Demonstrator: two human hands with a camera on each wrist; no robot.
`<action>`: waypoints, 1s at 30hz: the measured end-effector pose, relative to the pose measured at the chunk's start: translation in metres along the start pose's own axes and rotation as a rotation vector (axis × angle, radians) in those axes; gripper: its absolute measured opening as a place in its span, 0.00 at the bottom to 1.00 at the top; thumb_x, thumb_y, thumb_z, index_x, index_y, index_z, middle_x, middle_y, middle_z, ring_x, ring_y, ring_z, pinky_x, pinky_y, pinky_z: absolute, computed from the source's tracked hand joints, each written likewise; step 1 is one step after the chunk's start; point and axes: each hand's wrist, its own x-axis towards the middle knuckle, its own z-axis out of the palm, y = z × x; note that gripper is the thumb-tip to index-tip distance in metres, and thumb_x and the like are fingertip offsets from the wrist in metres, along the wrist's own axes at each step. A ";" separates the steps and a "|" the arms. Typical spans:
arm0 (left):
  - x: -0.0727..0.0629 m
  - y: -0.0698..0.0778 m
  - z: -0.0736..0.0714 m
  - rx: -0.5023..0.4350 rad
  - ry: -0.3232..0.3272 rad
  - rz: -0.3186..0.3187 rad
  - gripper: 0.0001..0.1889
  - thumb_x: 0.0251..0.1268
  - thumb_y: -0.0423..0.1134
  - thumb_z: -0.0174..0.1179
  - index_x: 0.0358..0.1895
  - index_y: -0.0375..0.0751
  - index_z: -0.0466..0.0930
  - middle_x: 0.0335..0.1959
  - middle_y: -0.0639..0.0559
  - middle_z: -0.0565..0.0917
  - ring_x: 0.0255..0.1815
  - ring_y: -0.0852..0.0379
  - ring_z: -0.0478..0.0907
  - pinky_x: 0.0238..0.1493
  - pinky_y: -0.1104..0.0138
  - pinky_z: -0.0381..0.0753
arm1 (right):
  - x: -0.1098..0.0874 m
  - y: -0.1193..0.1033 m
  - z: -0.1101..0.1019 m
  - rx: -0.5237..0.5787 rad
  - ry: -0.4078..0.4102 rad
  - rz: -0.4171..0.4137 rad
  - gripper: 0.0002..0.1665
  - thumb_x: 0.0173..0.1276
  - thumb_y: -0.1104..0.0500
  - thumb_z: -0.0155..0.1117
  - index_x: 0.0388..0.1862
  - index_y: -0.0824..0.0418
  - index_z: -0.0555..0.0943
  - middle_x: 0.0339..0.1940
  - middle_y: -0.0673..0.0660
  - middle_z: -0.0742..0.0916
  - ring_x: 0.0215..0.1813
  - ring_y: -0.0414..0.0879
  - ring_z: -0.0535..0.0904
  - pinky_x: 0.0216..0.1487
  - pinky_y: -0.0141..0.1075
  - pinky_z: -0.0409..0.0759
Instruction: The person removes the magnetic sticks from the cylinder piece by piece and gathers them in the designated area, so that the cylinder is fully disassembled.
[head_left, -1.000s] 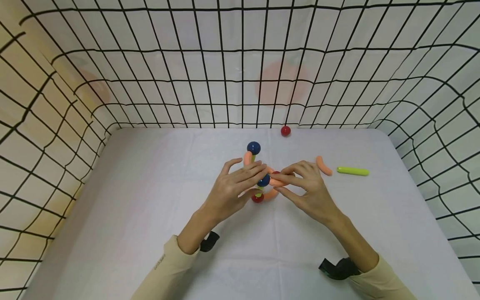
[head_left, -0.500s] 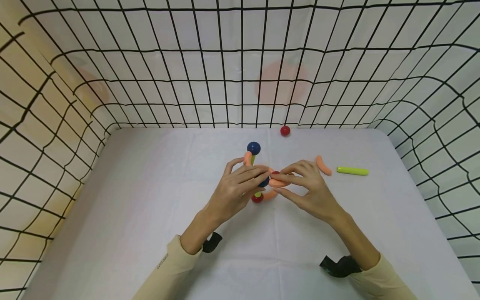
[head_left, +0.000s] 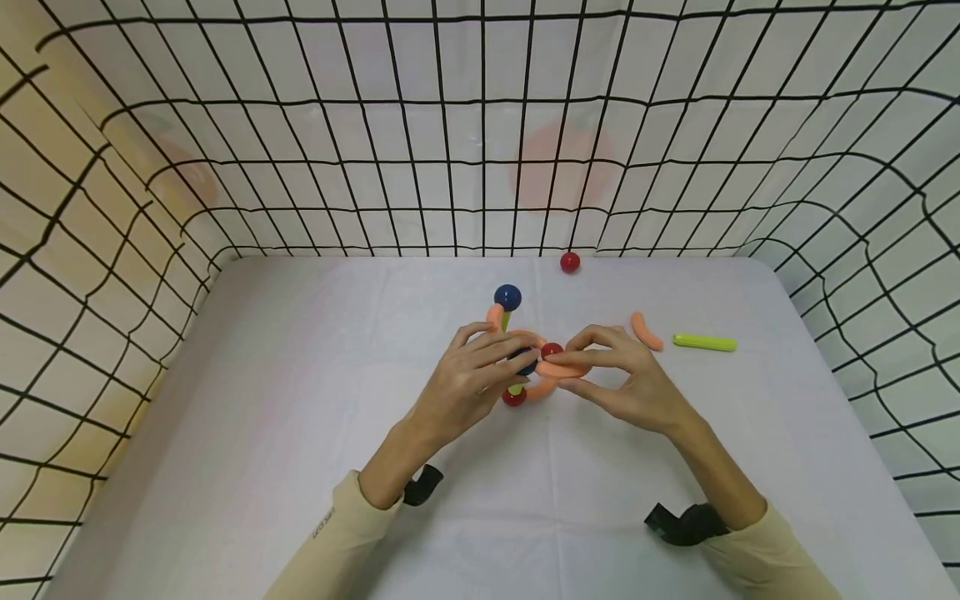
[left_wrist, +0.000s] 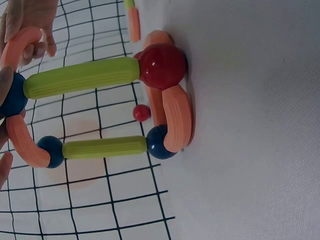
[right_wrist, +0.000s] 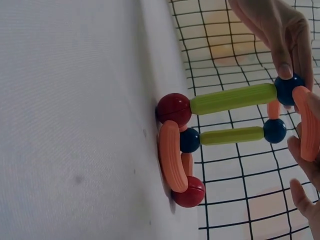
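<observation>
Balls (right_wrist: 174,109) and sticks (right_wrist: 172,155) make a tower (left_wrist: 105,148) on the white table (head_left: 285,450), with 2 green sticks (right_wrist: 234,98) standing up. The left hand (head_left: 467,372) pinches the near top blue ball (right_wrist: 288,92). The right hand (head_left: 630,379) pinches a bent orange stick (head_left: 562,372), its end at that ball. 1 loose red ball (head_left: 570,262) sits at the back; 1 loose green stick (head_left: 705,342) and 1 loose orange stick (head_left: 647,332) lie to the right.

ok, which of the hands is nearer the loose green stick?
Right. The right hand is by the loose orange piece next to the loose green stick; the left hand is farther off, holding a blue ball.
</observation>
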 end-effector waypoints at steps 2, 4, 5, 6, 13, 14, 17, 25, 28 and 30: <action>0.000 0.000 0.000 0.008 0.000 0.004 0.21 0.53 0.32 0.79 0.52 0.39 0.90 0.53 0.47 0.91 0.56 0.52 0.87 0.63 0.53 0.82 | 0.000 0.000 -0.001 0.049 -0.021 0.002 0.28 0.52 0.77 0.78 0.53 0.59 0.90 0.45 0.49 0.86 0.50 0.40 0.78 0.54 0.30 0.73; 0.000 0.000 -0.001 0.018 -0.003 0.005 0.21 0.52 0.33 0.79 0.53 0.39 0.90 0.53 0.48 0.91 0.56 0.53 0.87 0.63 0.54 0.82 | 0.000 0.000 -0.003 0.084 -0.041 0.016 0.27 0.54 0.76 0.77 0.53 0.60 0.89 0.45 0.49 0.86 0.49 0.39 0.79 0.52 0.30 0.76; 0.001 0.000 -0.001 0.021 -0.005 0.005 0.22 0.52 0.34 0.79 0.53 0.40 0.90 0.53 0.49 0.91 0.56 0.53 0.87 0.63 0.54 0.82 | 0.000 -0.001 -0.003 0.090 -0.045 0.029 0.27 0.55 0.76 0.77 0.54 0.59 0.89 0.46 0.49 0.86 0.49 0.39 0.79 0.54 0.31 0.76; 0.001 -0.001 -0.001 0.022 -0.006 0.003 0.22 0.51 0.34 0.80 0.53 0.40 0.90 0.53 0.49 0.91 0.56 0.54 0.87 0.63 0.55 0.82 | 0.000 -0.002 -0.004 0.088 -0.047 0.036 0.26 0.56 0.75 0.77 0.54 0.58 0.90 0.46 0.49 0.87 0.49 0.39 0.80 0.60 0.34 0.74; 0.001 -0.001 -0.001 0.014 -0.010 -0.004 0.22 0.51 0.35 0.80 0.53 0.41 0.90 0.53 0.49 0.91 0.56 0.55 0.88 0.66 0.56 0.82 | -0.001 -0.005 -0.007 0.073 -0.031 0.069 0.24 0.57 0.72 0.79 0.51 0.54 0.91 0.43 0.45 0.89 0.50 0.36 0.82 0.76 0.72 0.35; 0.002 -0.001 0.000 0.014 -0.008 0.001 0.21 0.52 0.34 0.79 0.53 0.40 0.90 0.53 0.49 0.91 0.56 0.54 0.88 0.66 0.57 0.82 | -0.001 -0.005 -0.007 0.083 -0.031 0.071 0.24 0.57 0.72 0.78 0.51 0.55 0.91 0.43 0.45 0.89 0.50 0.36 0.82 0.75 0.72 0.37; 0.002 -0.001 0.000 0.012 -0.004 0.018 0.20 0.55 0.32 0.78 0.53 0.38 0.90 0.53 0.47 0.91 0.56 0.52 0.88 0.66 0.60 0.83 | 0.000 -0.006 -0.007 0.089 -0.032 0.074 0.23 0.58 0.72 0.77 0.51 0.55 0.91 0.43 0.45 0.90 0.50 0.37 0.82 0.76 0.72 0.35; 0.002 0.001 -0.001 0.000 -0.005 0.037 0.19 0.58 0.29 0.75 0.55 0.37 0.89 0.55 0.46 0.90 0.58 0.50 0.87 0.65 0.61 0.83 | 0.000 -0.008 -0.008 0.066 -0.026 0.099 0.22 0.61 0.71 0.76 0.51 0.52 0.91 0.42 0.44 0.91 0.50 0.36 0.81 0.78 0.72 0.24; 0.001 0.002 -0.001 0.003 -0.007 0.035 0.19 0.57 0.30 0.76 0.54 0.38 0.89 0.55 0.46 0.90 0.58 0.50 0.87 0.65 0.61 0.83 | -0.001 -0.007 -0.008 0.055 -0.030 0.110 0.21 0.62 0.70 0.76 0.51 0.51 0.92 0.42 0.44 0.91 0.50 0.35 0.82 0.78 0.73 0.23; 0.001 0.002 -0.001 0.009 -0.011 0.034 0.19 0.58 0.30 0.76 0.54 0.37 0.89 0.55 0.46 0.90 0.58 0.50 0.87 0.66 0.61 0.83 | -0.001 -0.006 -0.010 0.046 -0.033 0.119 0.20 0.62 0.69 0.76 0.50 0.51 0.92 0.42 0.44 0.91 0.51 0.35 0.82 0.77 0.74 0.24</action>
